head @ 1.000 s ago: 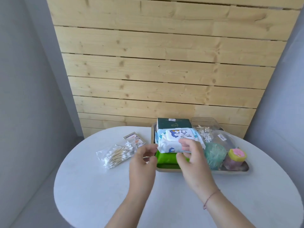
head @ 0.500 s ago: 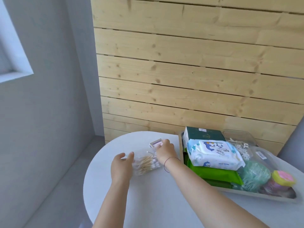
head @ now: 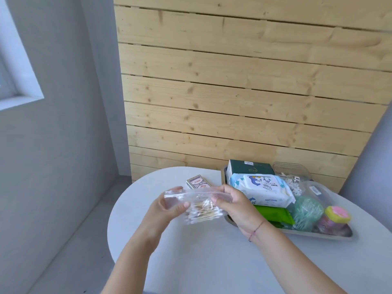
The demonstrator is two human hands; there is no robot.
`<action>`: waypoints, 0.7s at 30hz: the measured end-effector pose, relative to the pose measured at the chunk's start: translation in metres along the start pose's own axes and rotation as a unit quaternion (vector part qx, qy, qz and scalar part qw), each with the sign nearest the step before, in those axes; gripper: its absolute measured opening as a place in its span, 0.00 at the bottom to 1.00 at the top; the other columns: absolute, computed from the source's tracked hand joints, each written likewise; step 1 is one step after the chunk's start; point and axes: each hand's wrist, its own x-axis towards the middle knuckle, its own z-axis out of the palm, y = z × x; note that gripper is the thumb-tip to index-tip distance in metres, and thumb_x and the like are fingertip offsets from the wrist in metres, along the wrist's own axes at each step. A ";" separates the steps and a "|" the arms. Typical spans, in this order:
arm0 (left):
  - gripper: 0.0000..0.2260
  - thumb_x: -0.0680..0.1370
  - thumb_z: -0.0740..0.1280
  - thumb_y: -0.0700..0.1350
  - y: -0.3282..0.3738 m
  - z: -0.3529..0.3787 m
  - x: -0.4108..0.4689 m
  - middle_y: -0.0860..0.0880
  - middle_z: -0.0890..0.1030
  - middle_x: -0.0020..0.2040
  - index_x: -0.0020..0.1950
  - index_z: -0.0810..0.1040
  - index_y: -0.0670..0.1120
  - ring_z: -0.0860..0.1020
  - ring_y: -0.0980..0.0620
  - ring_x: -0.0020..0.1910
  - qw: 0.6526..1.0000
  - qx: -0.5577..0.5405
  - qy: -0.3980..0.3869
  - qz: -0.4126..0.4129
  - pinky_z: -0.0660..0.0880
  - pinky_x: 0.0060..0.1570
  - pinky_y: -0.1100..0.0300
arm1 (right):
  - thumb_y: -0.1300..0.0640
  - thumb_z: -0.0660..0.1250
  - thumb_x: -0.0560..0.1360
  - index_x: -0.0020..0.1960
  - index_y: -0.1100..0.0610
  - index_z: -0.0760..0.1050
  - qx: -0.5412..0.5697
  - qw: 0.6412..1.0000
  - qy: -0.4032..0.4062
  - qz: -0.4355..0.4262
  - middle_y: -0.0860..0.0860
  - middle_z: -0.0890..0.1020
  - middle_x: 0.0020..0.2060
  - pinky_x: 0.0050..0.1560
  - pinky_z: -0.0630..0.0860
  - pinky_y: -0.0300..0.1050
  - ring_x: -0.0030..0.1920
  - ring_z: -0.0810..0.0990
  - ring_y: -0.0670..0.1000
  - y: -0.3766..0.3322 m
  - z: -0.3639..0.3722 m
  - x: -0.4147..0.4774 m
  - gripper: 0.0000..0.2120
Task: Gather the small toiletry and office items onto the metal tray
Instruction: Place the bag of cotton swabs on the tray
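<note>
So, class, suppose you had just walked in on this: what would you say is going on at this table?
A person is tidying small items onto a metal tray on a round white table. Both hands hold a clear bag of cotton swabs up off the table, the left hand and right hand each gripping its top edge. The tray already carries a pack of baby wipes, a green box and other bits. A small card box lies on the table, off the tray.

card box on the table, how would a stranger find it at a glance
Start at the round white table and the metal tray on its far right. Left of the tray, just beyond the raised bag of cotton swabs, lies the small card box. It alone lies flat on the bare tabletop.
</note>
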 end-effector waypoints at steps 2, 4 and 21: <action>0.24 0.64 0.77 0.51 -0.002 0.017 -0.006 0.53 0.85 0.55 0.59 0.81 0.48 0.82 0.56 0.55 0.998 -0.005 -0.051 -0.024 0.72 0.60 0.59 | 0.56 0.69 0.72 0.44 0.55 0.75 0.028 1.000 0.003 -0.007 0.52 0.82 0.42 0.42 0.67 0.45 0.42 0.73 0.51 0.003 -0.009 -0.015 0.04; 0.21 0.65 0.78 0.48 -0.006 0.035 -0.010 0.51 0.86 0.52 0.56 0.82 0.46 0.83 0.56 0.51 0.997 -0.014 -0.063 -0.031 0.73 0.53 0.61 | 0.57 0.68 0.73 0.42 0.56 0.73 0.038 0.999 0.019 -0.013 0.52 0.82 0.42 0.39 0.69 0.40 0.41 0.73 0.48 0.008 -0.017 -0.027 0.05; 0.14 0.74 0.71 0.48 -0.065 0.113 -0.013 0.52 0.77 0.33 0.30 0.74 0.45 0.75 0.53 0.33 0.957 0.222 0.183 0.027 0.66 0.31 0.66 | 0.60 0.69 0.71 0.60 0.52 0.68 -0.097 0.956 0.276 0.020 0.54 0.82 0.34 0.43 0.75 0.46 0.39 0.80 0.52 0.085 -0.055 -0.084 0.20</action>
